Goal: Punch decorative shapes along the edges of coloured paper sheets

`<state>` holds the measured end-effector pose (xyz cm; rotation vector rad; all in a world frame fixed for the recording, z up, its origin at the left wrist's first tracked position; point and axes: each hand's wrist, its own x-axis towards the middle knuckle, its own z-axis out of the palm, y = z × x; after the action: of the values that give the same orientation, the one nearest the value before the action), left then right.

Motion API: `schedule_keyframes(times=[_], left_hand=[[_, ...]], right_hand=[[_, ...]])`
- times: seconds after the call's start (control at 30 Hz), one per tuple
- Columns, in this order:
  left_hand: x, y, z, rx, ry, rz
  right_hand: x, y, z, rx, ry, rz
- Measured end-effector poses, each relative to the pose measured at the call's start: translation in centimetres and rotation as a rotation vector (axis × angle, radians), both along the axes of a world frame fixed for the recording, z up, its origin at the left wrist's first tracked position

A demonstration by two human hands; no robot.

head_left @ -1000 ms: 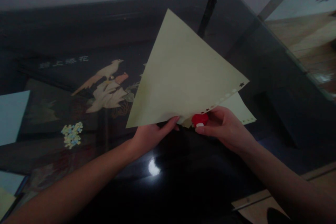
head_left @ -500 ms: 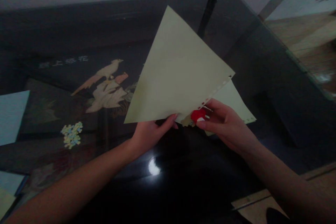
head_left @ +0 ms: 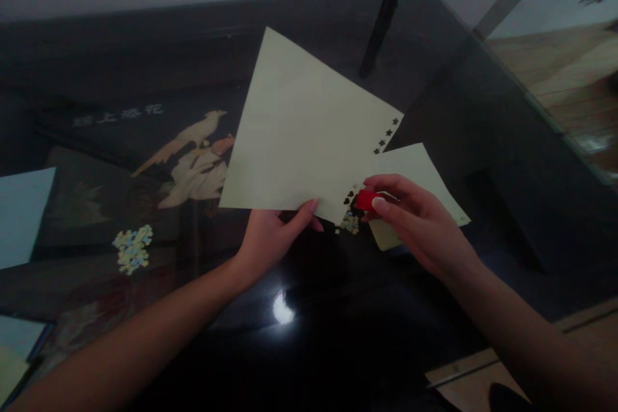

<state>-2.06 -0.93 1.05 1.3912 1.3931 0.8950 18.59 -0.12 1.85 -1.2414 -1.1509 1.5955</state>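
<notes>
My left hand [head_left: 282, 228] pinches the lower edge of a pale yellow sheet of paper [head_left: 304, 135], thumb on top and fingers beneath. The sheet is tilted above the table, and star-shaped holes run along its right edge. Between the thumb and fingers of my right hand [head_left: 415, 219] is a small red craft punch [head_left: 367, 199], close against the sheet's lower right edge. Below it lies a small heap of punched paper shapes [head_left: 351, 224]. Another pale yellow sheet [head_left: 410, 164] lies partly hidden behind my right hand.
A dark glossy table [head_left: 299, 347] spreads under everything, with a bird picture [head_left: 193, 161] showing on it. At left lie a pile of small paper cutouts [head_left: 132, 249] and light blue paper [head_left: 24, 215]. A black pole [head_left: 389, 13] rises at the far side.
The held sheet has shifted left and turned, so more of its punched right edge shows. My right hand with the red punch has moved slightly up, uncovering the small heap beneath.
</notes>
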Motion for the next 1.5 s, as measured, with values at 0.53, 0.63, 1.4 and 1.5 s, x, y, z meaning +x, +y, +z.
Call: schedule_keyframes(times=[0.53,0.63,1.4,1.5], left_hand=[[-0.7,1.0,-1.0,-0.026,-0.172,0.144],[-0.9,1.4,-2.0,-0.052,-0.309,0.209],[-0.5,2.1,-3.5,0.011,-0.58,0.263],[-0.4,2.2,-3.6,0.024,-0.574,0.267]], right_hand=[[0.5,0.7,-0.5,-0.002,0.1,0.01],[0.5,0.8,-0.7,0.037,0.07,0.022],[2.3,12.0,-2.4,0.567,-1.159,-0.067],[1.5,12.1,-2.8,0.56,-1.194,-0.086]])
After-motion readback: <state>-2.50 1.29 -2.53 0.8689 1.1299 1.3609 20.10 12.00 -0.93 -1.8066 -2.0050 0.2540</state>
